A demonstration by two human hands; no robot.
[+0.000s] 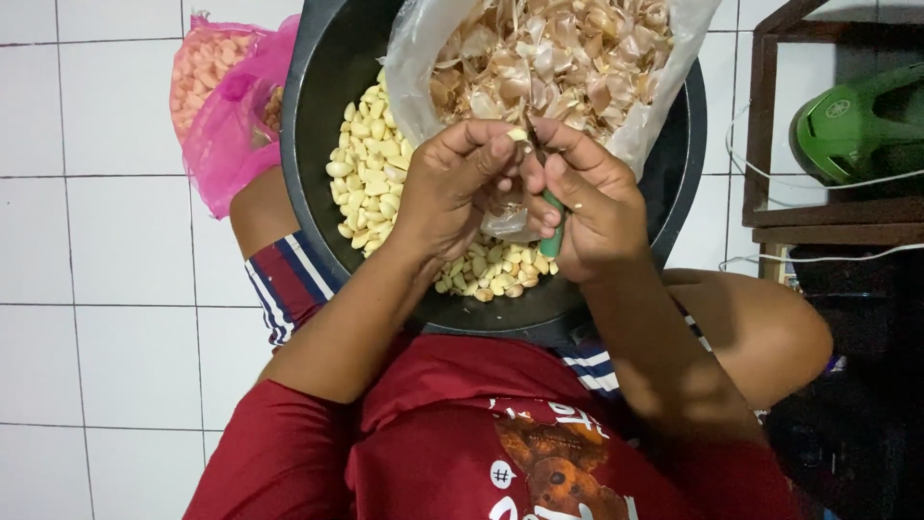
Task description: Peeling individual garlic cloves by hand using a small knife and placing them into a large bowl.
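Over a black basin point(318, 144) of peeled cloves, the left hand point(452, 188) pinches 1 garlic clove point(518, 136) while the right hand point(592, 207), fingers curled around a green-handled knife point(551, 231), works its light, brittle skin, best gripped at the firm sides.

A pink plastic bag point(226, 106) of unpeeled garlic cloves lies on the white tiled floor point(106, 241), touching the black basin's left side. To the right, a green helmet point(861, 120) sits inside a dark wooden shelf point(770, 116), with white cables point(828, 183) trailing across it.
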